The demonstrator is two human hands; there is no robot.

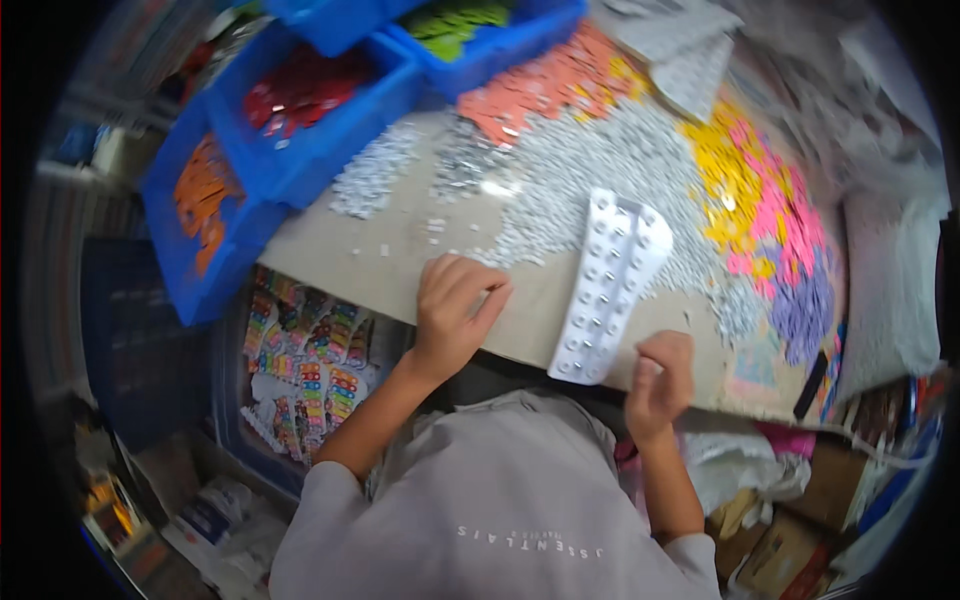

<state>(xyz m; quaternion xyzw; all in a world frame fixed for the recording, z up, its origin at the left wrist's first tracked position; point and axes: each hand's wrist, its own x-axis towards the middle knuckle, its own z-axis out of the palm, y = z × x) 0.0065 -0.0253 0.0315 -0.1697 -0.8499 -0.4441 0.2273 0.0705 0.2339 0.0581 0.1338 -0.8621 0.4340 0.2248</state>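
Note:
A white tapered plastic piece (600,290) with rows of round silvery studs lies at the table's front edge, its narrow end slightly over the edge. Left of it, my left hand (452,305) rests at the edge with its fingers curled and the thumb near the index finger; whatever it may pinch is too small to make out. My right hand (664,375) is closed beside the piece's lower right side, and its fingers hide any contents. Just beyond both hands spreads a large heap of small pale grey-white pieces (590,150). A few loose white bits lie near my left hand.
Blue bins (300,170) at the back left hold red, orange and green pieces. Coral (545,80), yellow (728,170), pink (790,210) and purple (803,310) piles line the table's back and right. An open container (310,370) of multicoloured strips stands lower left; a plastic bag (890,280) is far right.

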